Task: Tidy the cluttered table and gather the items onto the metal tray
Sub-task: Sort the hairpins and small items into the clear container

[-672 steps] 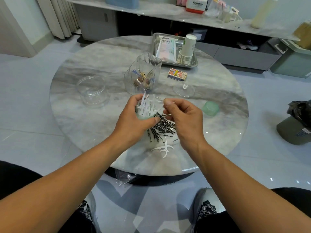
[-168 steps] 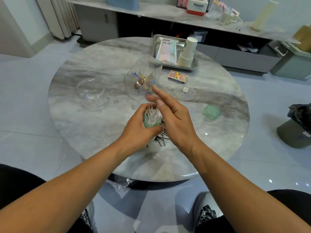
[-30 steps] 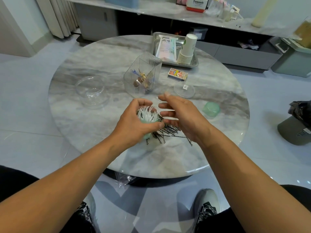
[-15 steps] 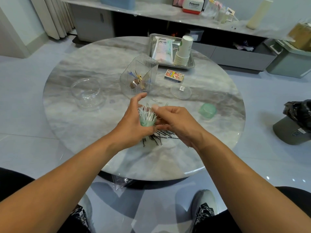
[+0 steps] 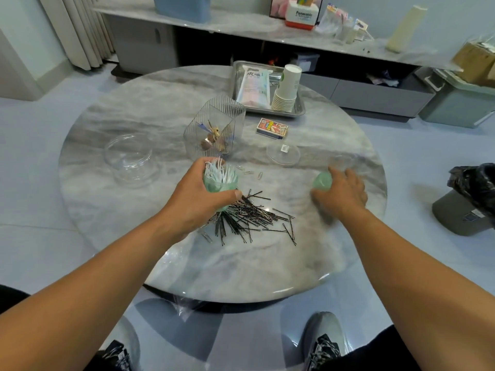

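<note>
Starting at the left of the marble surface (image 5: 112,210), you have an empty clear round container (image 5: 128,159), then your left hand (image 5: 198,199) gripping a green cup (image 5: 221,183) packed with white floss picks (image 5: 215,170), held above a pile of black hairpins (image 5: 249,215), with a ribbed clear box (image 5: 214,129) just beyond. Further right, a matchbox (image 5: 272,128) and a clear lid (image 5: 283,153) lie near the metal tray (image 5: 300,109), which holds a packet (image 5: 254,87) and stacked paper cups (image 5: 286,89). Your right hand (image 5: 340,194) curls round a green cap (image 5: 322,180) on the surface, motion-blurred.
</note>
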